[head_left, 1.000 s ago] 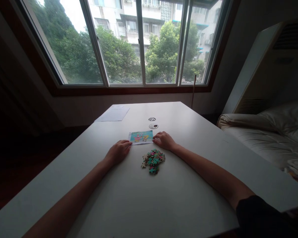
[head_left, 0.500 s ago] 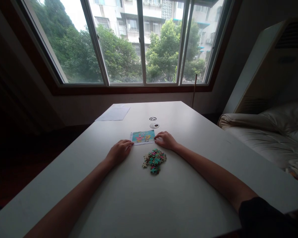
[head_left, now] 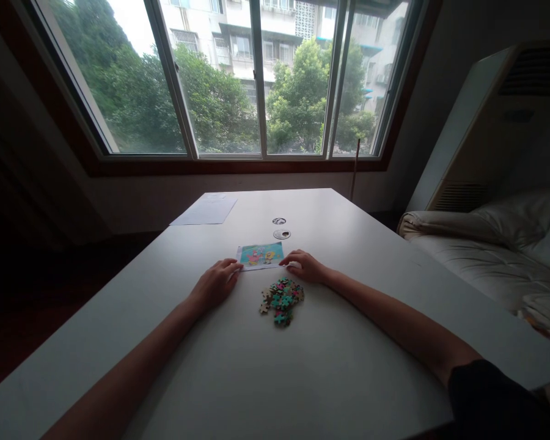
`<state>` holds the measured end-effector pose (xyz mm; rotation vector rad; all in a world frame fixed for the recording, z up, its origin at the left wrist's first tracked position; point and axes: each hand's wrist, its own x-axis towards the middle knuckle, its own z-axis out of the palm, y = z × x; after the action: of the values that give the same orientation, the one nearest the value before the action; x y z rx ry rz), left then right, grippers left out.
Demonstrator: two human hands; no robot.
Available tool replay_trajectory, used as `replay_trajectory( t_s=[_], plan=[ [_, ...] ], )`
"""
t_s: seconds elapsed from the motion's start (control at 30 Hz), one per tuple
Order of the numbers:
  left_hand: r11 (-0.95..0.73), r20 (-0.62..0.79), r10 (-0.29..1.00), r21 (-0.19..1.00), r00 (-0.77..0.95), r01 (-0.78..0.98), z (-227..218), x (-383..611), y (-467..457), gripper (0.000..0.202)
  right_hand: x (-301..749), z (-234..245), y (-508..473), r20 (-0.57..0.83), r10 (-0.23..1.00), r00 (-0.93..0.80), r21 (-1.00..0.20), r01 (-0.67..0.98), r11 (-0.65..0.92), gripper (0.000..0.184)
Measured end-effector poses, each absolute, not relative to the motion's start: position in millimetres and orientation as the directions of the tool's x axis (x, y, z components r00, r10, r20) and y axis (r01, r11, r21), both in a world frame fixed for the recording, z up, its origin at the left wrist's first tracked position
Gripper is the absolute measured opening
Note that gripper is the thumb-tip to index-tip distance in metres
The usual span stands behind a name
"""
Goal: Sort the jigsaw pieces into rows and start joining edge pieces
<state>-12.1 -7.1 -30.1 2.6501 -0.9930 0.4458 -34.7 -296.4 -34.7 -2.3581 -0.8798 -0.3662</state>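
Note:
A small picture sheet (head_left: 261,254) with pink and yellow cartoon figures on a blue-green ground lies on the white table (head_left: 238,379). My left hand (head_left: 217,282) rests at its lower left corner, fingertips closed on the edge. At the lower right corner, my right hand (head_left: 305,267) has its fingertips on the sheet, with the fingers bent. Just nearer to me than the sheet is a loose heap of jigsaw puzzle pieces (head_left: 282,299), mostly green with some pink and plain brownish ones. Neither hand touches the heap.
Beyond the sheet, two round inset discs (head_left: 282,234) show in the tabletop. White papers (head_left: 204,209) lie at the far left corner. A pale sofa (head_left: 467,244) and a tall floor-standing unit (head_left: 467,128) stand to the right. A window (head_left: 224,91) faces me.
My right hand has shifted from the side edge of the picture sheet to its lower right corner. My left hand stays at the left corner. The whole view has shifted slightly.

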Motion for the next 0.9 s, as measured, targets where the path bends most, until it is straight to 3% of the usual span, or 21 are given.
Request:
replay_trajectory(
  t_s=[0.2,0.33,0.7,0.9],
  plan=[
    [-0.697,0.401,-0.608,0.144,0.685,-0.702,-28.0,-19.7,-19.4,0.03,-43.3,-30.7,-297.0,0.343,0.61,0.714,-0.351,0.7,-0.622,0.027],
    [-0.572,0.392,-0.689,0.223,0.61,-0.789,-25.2,-31.8,-45.5,0.024,-51.4,-30.0,-299.2,0.346,0.634,0.691,-0.352,0.723,-0.595,0.026],
    [-0.425,0.397,-0.742,0.346,0.541,-0.836,-28.2,-42.0,-86.3,0.025,-78.5,-30.9,-299.0,0.438,0.553,0.709,-0.401,0.704,-0.586,0.02],
    [-0.384,0.412,-0.714,0.447,0.567,-0.808,-29.5,-52.5,-82.4,0.026,-78.0,-32.9,-301.3,0.448,0.437,0.78,-0.532,0.625,-0.571,0.013]
  ],
)
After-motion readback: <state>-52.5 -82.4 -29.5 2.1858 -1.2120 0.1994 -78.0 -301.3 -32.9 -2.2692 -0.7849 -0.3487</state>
